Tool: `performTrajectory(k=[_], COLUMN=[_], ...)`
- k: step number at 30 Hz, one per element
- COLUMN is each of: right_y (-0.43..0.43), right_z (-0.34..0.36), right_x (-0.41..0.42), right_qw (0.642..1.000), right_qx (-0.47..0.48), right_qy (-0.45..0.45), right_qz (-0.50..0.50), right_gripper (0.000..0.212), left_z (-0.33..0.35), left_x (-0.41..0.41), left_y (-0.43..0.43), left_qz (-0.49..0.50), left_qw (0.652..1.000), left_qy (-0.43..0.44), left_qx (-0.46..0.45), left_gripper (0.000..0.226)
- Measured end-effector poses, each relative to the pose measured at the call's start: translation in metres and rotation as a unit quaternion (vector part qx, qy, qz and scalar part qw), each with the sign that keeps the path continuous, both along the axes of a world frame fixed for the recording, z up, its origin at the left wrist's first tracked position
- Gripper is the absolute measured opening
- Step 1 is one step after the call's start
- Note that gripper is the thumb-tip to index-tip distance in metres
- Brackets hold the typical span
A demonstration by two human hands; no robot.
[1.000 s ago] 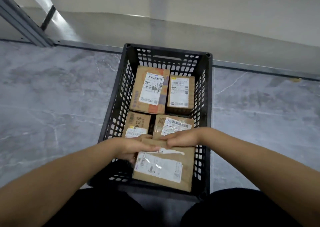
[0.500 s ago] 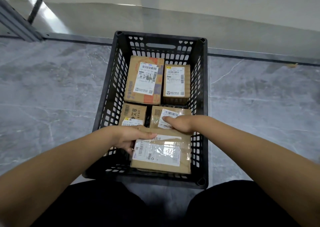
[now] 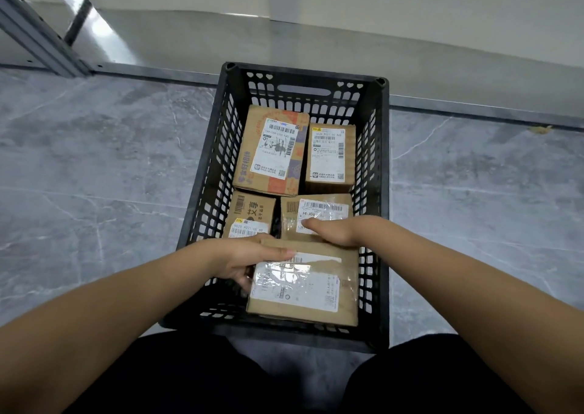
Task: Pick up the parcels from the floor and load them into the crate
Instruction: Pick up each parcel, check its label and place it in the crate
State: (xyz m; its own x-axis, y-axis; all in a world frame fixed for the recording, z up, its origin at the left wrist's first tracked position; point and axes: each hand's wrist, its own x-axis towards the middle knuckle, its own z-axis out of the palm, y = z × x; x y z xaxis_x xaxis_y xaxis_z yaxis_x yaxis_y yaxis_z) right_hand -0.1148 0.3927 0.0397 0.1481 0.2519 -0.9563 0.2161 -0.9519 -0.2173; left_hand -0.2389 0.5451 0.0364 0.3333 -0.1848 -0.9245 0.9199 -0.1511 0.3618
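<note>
Your left hand grips near parcel by its left edge inside crate; right hand steadies far edge. Release unevenly and parcel tilts, wedging against neighbour box.

The crate is black plastic with holes, and looks dull. The parcels are brown cardboard with white paper labels. The near parcel has shiny clear tape. The floor is smooth grey stone.
</note>
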Motion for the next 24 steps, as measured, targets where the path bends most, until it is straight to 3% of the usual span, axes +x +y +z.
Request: performTrajectory(k=[3, 7, 11, 13, 16, 18, 24], right_y=[-0.005, -0.007, -0.006, -0.007, -0.008, -0.008, -0.012], right_z=[0.001, 0.004, 0.008, 0.008, 0.008, 0.006, -0.001], right_x=[-0.003, -0.006, -0.014, -0.020, -0.030, -0.037, -0.035], right_qw=[1.000, 0.999, 0.994, 0.991, 0.977, 0.972, 0.973], right_qx=[0.008, 0.006, 0.006, 0.016, 0.048, 0.065, 0.076], right_qy=[0.004, -0.007, -0.079, -0.099, -0.145, -0.180, -0.178], right_qz=[0.007, 0.033, 0.079, 0.086, 0.147, 0.139, 0.123], right_gripper=[0.076, 0.078, 0.081, 0.077, 0.044, 0.033, 0.035], left_z=[-0.008, -0.007, -0.012, -0.013, -0.024, -0.033, -0.042], left_x=[0.000, 0.001, -0.002, -0.003, -0.006, -0.009, -0.014], left_y=[-0.002, -0.008, -0.010, -0.012, -0.018, -0.024, -0.029], left_qz=[0.015, 0.040, 0.083, 0.090, 0.095, 0.099, 0.097], left_qw=[1.000, 0.999, 0.996, 0.996, 0.995, 0.992, 0.988], left_qy=[0.005, 0.016, 0.013, 0.011, -0.003, -0.012, -0.044], left_qx=[0.012, -0.001, -0.005, -0.004, 0.029, 0.074, 0.108], left_gripper=[0.066, 0.040, 0.021, 0.027, 0.051, 0.075, 0.082])
